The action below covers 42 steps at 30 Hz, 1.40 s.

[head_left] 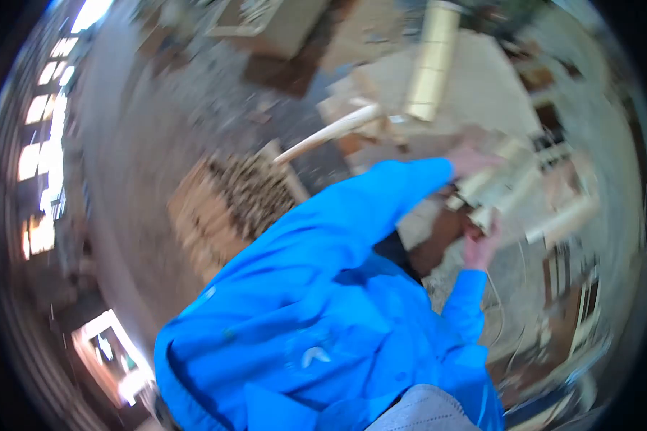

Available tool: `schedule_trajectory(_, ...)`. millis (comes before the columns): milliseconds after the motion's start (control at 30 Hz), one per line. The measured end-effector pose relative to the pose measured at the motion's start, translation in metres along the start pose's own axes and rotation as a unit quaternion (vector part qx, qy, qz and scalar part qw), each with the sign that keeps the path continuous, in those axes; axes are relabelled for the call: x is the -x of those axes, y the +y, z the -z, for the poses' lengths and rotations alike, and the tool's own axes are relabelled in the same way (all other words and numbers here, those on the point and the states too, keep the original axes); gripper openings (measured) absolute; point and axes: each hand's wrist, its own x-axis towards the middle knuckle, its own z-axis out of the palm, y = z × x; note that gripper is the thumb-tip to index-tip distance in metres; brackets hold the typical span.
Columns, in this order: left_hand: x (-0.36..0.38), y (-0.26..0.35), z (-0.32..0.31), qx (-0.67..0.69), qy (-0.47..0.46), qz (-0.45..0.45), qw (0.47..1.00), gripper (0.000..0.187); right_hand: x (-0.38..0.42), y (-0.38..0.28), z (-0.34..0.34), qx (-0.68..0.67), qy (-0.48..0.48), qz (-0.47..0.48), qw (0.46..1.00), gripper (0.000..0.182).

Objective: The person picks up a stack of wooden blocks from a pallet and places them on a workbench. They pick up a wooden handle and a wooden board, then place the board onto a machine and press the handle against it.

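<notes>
Both of my arms, in bright blue sleeves, reach to the right over a work surface. My left hand [473, 158] is at the near end of a pale, wood-coloured strip [509, 162] and seems to touch it; blur hides its fingers. Below it, my right hand [482, 248] has its fingers closed around the end of a pale, light piece [485, 218], whose exact kind does not show. More pale strips [571, 215] lie just beyond the hands.
A long yellowish block [434, 61] lies on a large pale board [485, 86]. A light wooden handle [331, 133] slants beside it. To the left stands a box [205, 223] filled with many small brown pieces. Another box [266, 29] is at the top. Bright windows line the left.
</notes>
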Motion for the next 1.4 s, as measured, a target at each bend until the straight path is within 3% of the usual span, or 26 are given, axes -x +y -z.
schedule_trajectory(67, -0.01, -0.007, -0.006, 0.04, 0.02, 0.041, 0.998, 0.122, 0.001, -0.013, -0.011, 0.048, 0.021, -0.002, 0.999, 0.049)
schedule_trajectory(167, -0.002, -0.007, 0.002, 0.066, 0.008, 0.044, 0.997, 0.114, 0.006, -0.016, -0.018, 0.082, -0.013, 0.009, 0.997, 0.068)
schedule_trajectory(267, 0.01, 0.003, 0.005, 0.084, 0.006, 0.048, 0.995, 0.108, 0.013, -0.022, -0.028, 0.142, -0.018, 0.05, 0.988, 0.07)
schedule_trajectory(400, 0.01, -0.005, -0.003, 0.113, 0.016, 0.035, 0.993, 0.106, 0.025, -0.031, -0.046, 0.209, 0.003, 0.014, 0.978, 0.076)
schedule_trajectory(467, -0.001, -0.017, -0.015, 0.083, 0.064, -0.045, 0.993, 0.106, 0.023, -0.039, -0.043, 0.243, -0.005, -0.004, 0.97, 0.077)
schedule_trajectory(533, 0.005, -0.014, -0.011, 0.075, 0.074, -0.051, 0.993, 0.104, 0.019, -0.05, -0.039, 0.28, 0.0, -0.059, 0.958, 0.075)
schedule_trajectory(567, 0.007, -0.012, -0.01, 0.067, 0.074, -0.048, 0.994, 0.102, 0.01, -0.057, -0.028, 0.298, -0.044, -0.085, 0.95, 0.073)
schedule_trajectory(633, 0.01, -0.01, -0.009, 0.063, 0.074, -0.046, 0.994, 0.099, 0.002, -0.071, -0.018, 0.353, -0.053, -0.089, 0.93, 0.074)
schedule_trajectory(667, 0.009, -0.008, -0.011, 0.0, 0.095, -0.056, 0.994, 0.096, 0.0, -0.075, -0.014, 0.403, -0.061, -0.094, 0.909, 0.075)
schedule_trajectory(700, 0.01, -0.005, -0.011, -0.062, 0.115, -0.067, 0.989, 0.093, 0.001, -0.073, -0.021, 0.461, 0.002, -0.063, 0.885, 0.076)
schedule_trajectory(800, 0.008, -0.006, -0.004, -0.134, 0.099, -0.085, 0.982, 0.087, 0.008, -0.069, -0.039, 0.498, 0.006, -0.026, 0.867, 0.077)
schedule_trajectory(967, 0.005, -0.004, -0.005, -0.169, 0.101, -0.089, 0.976, 0.082, 0.013, -0.043, -0.065, 0.496, 0.065, 0.053, 0.864, 0.076)
schedule_trajectory(1033, 0.009, -0.005, -0.008, -0.181, 0.098, -0.1, 0.973, 0.082, 0.009, -0.043, -0.067, 0.484, 0.069, 0.039, 0.872, 0.076)
schedule_trajectory(1133, 0.014, -0.016, -0.019, -0.156, 0.06, -0.117, 0.979, 0.086, 0.012, -0.04, -0.075, 0.467, 0.079, 0.047, 0.879, 0.078)
schedule_trajectory(1233, 0.001, -0.026, -0.028, -0.216, 0.038, -0.157, 0.963, 0.09, 0.019, -0.038, -0.085, 0.468, 0.084, 0.071, 0.877, 0.083)
schedule_trajectory(1400, -0.007, -0.027, -0.01, -0.148, -0.049, -0.18, 0.971, 0.092, 0.024, -0.035, -0.084, 0.465, 0.091, 0.096, 0.875, 0.088)
